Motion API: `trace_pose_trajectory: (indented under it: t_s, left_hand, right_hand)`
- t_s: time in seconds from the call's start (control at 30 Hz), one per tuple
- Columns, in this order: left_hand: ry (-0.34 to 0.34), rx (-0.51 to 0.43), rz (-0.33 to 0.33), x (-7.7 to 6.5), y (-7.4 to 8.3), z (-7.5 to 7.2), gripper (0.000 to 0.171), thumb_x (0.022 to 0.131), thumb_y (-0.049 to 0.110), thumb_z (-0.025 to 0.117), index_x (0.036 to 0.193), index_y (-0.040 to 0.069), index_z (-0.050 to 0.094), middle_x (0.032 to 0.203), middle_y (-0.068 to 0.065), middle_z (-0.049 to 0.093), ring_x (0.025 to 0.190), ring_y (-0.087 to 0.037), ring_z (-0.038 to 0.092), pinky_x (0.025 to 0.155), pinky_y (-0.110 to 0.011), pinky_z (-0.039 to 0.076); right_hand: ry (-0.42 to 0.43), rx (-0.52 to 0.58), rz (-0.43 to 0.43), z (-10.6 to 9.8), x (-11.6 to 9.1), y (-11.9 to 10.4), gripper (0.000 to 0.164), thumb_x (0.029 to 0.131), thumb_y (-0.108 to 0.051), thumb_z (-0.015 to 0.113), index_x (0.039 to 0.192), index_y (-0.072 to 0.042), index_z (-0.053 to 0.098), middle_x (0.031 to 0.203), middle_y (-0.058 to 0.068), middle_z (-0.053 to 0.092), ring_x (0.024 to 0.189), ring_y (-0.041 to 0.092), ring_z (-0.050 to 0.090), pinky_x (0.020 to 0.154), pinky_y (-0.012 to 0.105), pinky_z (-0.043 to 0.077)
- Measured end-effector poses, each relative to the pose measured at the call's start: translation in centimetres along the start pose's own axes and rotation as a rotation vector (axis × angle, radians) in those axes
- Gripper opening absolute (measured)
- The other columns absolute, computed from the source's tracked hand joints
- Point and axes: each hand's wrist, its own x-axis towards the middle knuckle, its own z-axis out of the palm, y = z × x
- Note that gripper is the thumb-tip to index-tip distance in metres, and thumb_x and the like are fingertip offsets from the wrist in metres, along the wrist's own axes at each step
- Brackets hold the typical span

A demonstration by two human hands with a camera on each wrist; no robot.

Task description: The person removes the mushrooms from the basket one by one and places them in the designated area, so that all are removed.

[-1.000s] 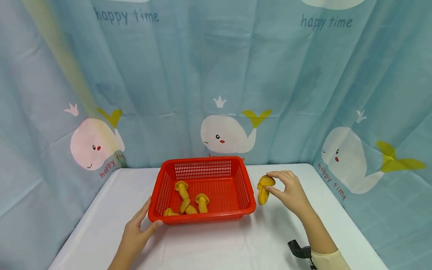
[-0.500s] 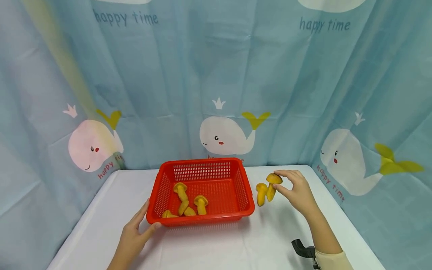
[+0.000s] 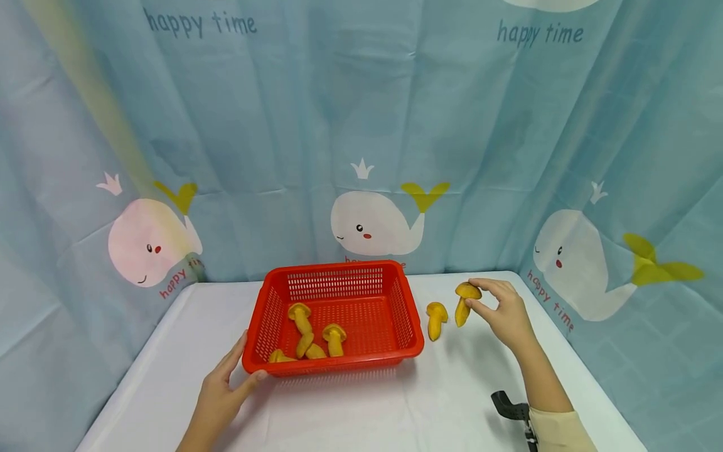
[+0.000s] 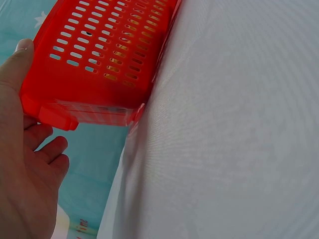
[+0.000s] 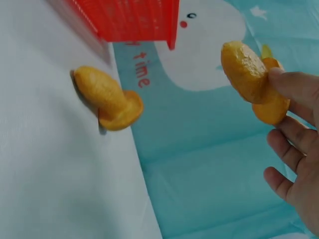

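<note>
My left hand (image 3: 217,392) grips the front left corner of a red plastic basket (image 3: 361,362), thumb at the near rim and fingers along the left side. Several yellow-brown mushrooms (image 3: 335,339) lie in the basket's left half. To the basket's right, my right hand (image 3: 505,317) pinches another mushroom (image 3: 468,290) by its cap between thumb and forefinger, stem pointing down. In the right wrist view this held mushroom (image 5: 244,69) is above the table level, the other fingers loosely bent. A single mushroom (image 3: 435,320) lies on the table between basket and right hand.
A white-covered table (image 3: 339,414) bears everything. Behind and on both sides hangs a light blue curtain (image 3: 271,157) with whale prints, meeting the table's far edge. A black bracket (image 3: 511,408) sticks out from the right wrist by the sleeve.
My right hand has moved away to the right with its mushroom, parting from the mushroom that now lies by itself on the table. The left hand stays at the basket corner.
</note>
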Motion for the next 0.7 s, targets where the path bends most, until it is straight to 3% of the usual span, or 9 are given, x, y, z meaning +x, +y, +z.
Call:
trace_pose_trajectory:
  t_s: [0.27,0.7]
  left_hand:
    - [0.009,-0.005,0.016,0.0,-0.1,0.1,0.088,0.088,0.031,0.082,0.161,0.034,0.032,0.161,-0.004,0.042,0.134,0.024,0.024,0.098,0.005,0.023]
    - [0.003,0.002,-0.003,0.0,0.2,0.1,0.088,0.089,0.034,0.082,0.16,0.038,0.031,0.162,-0.002,0.042,0.132,0.025,0.024,0.097,0.005,0.022]
  right_hand:
    - [-0.006,0.001,0.048,0.2,0.1,1.7,0.043,0.091,-0.024,0.08,0.13,-0.011,0.07,0.124,0.013,0.066,0.119,0.032,0.053,0.097,0.059,0.046]
    - [-0.04,-0.01,0.128,1.1,-0.3,3.3,0.045,0.094,-0.034,0.076,0.133,-0.011,0.069,0.125,0.015,0.066,0.118,0.033,0.054,0.093,0.06,0.048]
